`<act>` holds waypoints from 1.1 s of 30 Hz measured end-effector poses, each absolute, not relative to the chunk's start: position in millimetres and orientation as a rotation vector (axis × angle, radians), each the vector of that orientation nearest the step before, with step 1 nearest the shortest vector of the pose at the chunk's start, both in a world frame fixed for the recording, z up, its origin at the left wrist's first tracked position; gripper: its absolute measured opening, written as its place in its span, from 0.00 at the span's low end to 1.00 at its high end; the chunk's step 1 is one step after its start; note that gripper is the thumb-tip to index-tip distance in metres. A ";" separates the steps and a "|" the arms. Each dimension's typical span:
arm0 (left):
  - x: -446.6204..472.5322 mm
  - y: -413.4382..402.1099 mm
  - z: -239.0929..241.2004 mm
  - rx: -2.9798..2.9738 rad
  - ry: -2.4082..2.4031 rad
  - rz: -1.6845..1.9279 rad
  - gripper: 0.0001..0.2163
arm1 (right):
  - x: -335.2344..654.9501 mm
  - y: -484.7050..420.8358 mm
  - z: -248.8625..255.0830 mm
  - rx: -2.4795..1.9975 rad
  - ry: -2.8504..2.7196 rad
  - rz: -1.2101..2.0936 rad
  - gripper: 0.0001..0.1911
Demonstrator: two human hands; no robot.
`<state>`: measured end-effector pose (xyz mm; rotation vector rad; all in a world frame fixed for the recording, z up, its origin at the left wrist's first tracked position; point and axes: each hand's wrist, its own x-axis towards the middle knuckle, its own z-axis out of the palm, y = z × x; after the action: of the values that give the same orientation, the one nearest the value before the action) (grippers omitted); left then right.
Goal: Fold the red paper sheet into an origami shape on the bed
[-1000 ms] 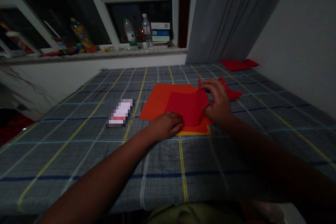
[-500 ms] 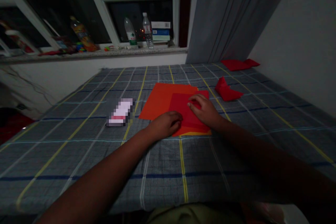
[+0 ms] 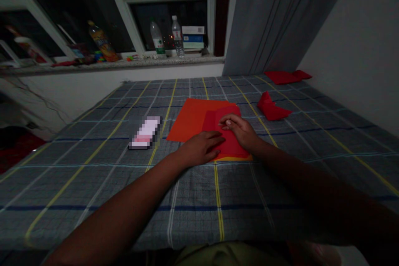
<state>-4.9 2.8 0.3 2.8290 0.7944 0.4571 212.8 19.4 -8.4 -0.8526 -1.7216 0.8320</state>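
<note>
A sheet of red paper (image 3: 238, 143) lies on top of an orange sheet (image 3: 190, 122), with its right part turned over toward the left as a lighter red flap. My left hand (image 3: 201, 148) rests on the red paper's lower left with fingers stretched out and slightly spread. Over the upper part of the flap, my right hand (image 3: 239, 129) has its fingers curled together with the thumb, at the flap's left edge. A yellow paper edge (image 3: 233, 158) peeks out below the stack. The fingertips partly hide the flap's edge.
A phone (image 3: 145, 133) with a blurred screen lies left of the paper. At the right are a folded red paper piece (image 3: 272, 108) and more red paper (image 3: 282, 77) by the wall. Bottles (image 3: 158, 41) and stacked boxes (image 3: 193, 39) line the windowsill. A plaid cloth (image 3: 118, 183) covers the surface.
The red paper's right side has come over to the left as a flap. My left fingers have stretched further right across the paper, and my right fingers have curled closer together.
</note>
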 end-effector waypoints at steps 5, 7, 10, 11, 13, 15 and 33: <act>-4.9 3.6 -3.4 2.867 0.827 0.346 0.20 | 211.1 12.7 4.3 -0.897 -1.813 0.589 0.16; -5.6 5.3 -5.5 2.846 0.850 0.369 0.20 | 213.2 10.3 10.7 -0.905 -1.913 0.385 0.14; -7.1 7.9 -7.7 2.816 0.876 0.414 0.19 | 217.5 8.5 14.9 -0.954 -2.201 0.135 0.15; -7.5 8.6 -7.9 2.811 0.885 0.424 0.19 | 218.8 8.5 14.2 -0.999 -2.306 0.075 0.17; -7.8 9.5 -7.8 2.802 0.923 0.442 0.18 | 220.8 9.5 9.9 -1.119 -2.475 -0.011 0.21; -7.4 9.9 -7.0 2.785 0.976 0.466 0.17 | 221.9 11.7 3.2 -1.224 -2.581 -0.043 0.27; -33.5 35.2 1.1 2.511 1.376 0.538 0.15 | 218.9 23.4 -7.6 -1.274 -2.774 0.020 0.31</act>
<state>-33.5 35.2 1.1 2.5110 1.3756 0.5378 218.9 23.4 -7.6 -1.2745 -2.7745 0.0202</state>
